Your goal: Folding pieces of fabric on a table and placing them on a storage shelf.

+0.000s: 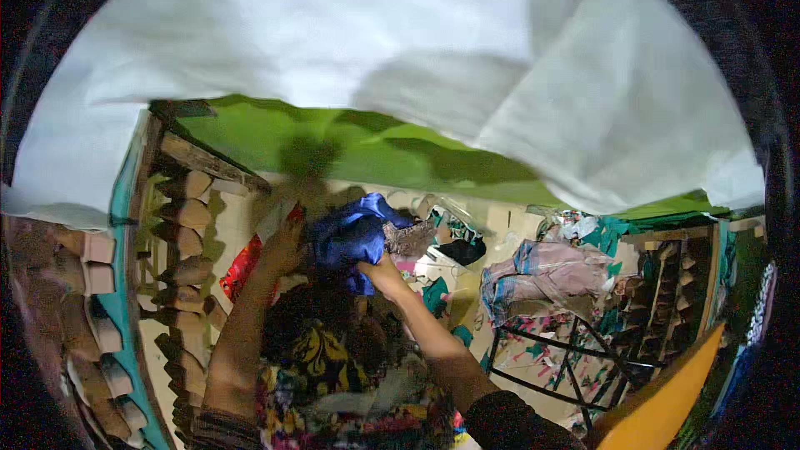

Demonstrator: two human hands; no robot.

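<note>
From where I stand, the blue cloth (346, 237) hangs bunched between the two hands, above the pale floor, its folds glossy and uneven. The right hand (382, 275) has its grip on the lower right edge, thumb against the fabric, the rest of the cloth spreading up and left of it. The left hand (285, 246) is at the opposite side, just beside the bunch, but it is dark and blurred, and I can't tell whether its grip has hold of any fabric.

To handle it well, I'd keep the right pinch firm near the edge, take a matching edge on the left, and ease the folds apart rather than tug. I'd also keep it clear of the patterned brownish cloth (410, 238) by its right side and the red cloth (242, 271) below the left hand, since slippery folds could catch either.
</note>
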